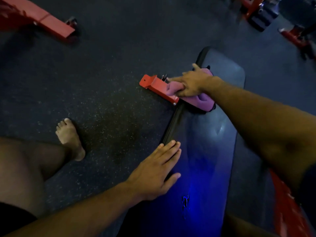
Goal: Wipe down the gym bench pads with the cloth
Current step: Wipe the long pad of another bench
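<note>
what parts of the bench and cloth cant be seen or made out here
Head view, the only one:
- Cloth: its middle lies under the right hand.
- Bench pad: the right forearm crosses it; the near end is cut off by the bottom edge.
- Pad's left edge: partly under the left hand.
- Red frame: the part under the pad is hidden.
- Background machines: blurred, dim.

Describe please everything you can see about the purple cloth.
The cloth is purple-pink, soft and looks like fabric. It is bunched and folded, not spread flat. It lies at the left edge of the dark blue bench pad, near the pad's far end, above the red frame foot. The right hand presses down on it, some fingers curled into its folds. The left hand does not touch it.
</note>
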The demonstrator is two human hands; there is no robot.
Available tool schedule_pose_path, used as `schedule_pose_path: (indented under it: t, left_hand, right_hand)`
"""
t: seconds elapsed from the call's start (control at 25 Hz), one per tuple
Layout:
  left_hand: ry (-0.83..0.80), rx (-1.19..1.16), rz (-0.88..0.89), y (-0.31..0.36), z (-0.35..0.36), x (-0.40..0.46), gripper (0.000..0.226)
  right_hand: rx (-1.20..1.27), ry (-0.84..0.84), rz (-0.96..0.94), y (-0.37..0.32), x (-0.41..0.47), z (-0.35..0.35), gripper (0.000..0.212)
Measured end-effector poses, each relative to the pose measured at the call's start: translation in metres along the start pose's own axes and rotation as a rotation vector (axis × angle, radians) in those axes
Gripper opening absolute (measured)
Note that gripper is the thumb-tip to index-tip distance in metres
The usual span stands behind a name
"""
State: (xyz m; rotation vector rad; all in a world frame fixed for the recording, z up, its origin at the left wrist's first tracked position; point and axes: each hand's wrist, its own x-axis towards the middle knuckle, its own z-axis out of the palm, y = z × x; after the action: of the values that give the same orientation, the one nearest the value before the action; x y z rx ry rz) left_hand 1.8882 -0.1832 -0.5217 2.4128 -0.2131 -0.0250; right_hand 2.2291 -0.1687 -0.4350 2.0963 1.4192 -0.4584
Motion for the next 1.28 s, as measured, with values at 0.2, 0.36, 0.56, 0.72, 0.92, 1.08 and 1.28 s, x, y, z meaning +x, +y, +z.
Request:
schedule_pose_path:
  t: [0.2,0.36,0.56,0.72,0.92,1.08,1.28]
  left_hand:
    - [0.120,-0.109,0.057,-0.001,0.006,-0.003,0.061]
    - [0.075,-0.067,0.043,0.000,0.009,-0.002,0.065]
    - [0.056,0.074,-0.027,0.004,0.011,0.000,0.068]
    - [0.072,0.066,-0.017,0.003,0.012,0.000,0.068]
    - [0.083,0.007,-0.014,0.001,0.015,-0.001,0.066]
    - [0.066,0.012,-0.019,0.000,0.014,0.001,0.067]
    - [0.064,-0.017,-0.025,0.001,0.016,-0.001,0.068]
  right_hand:
    - [-0.001,-0.251,-0.203,-0.085,-0.008,0.017,0.050]
    - [0.060,-0.277,-0.451,-0.127,-0.034,0.026,0.045]
    - [-0.192,-0.165,-0.184,-0.037,0.006,0.002,0.061]
    - [-0.156,-0.186,-0.307,-0.082,-0.006,0.017,0.051]
    - [0.053,-0.185,-0.543,-0.118,-0.033,0.032,0.047]
    - [-0.161,-0.117,-0.316,-0.039,-0.010,0.009,0.056]
    - [-0.024,-0.085,-0.172,-0.045,0.001,0.020,0.071]
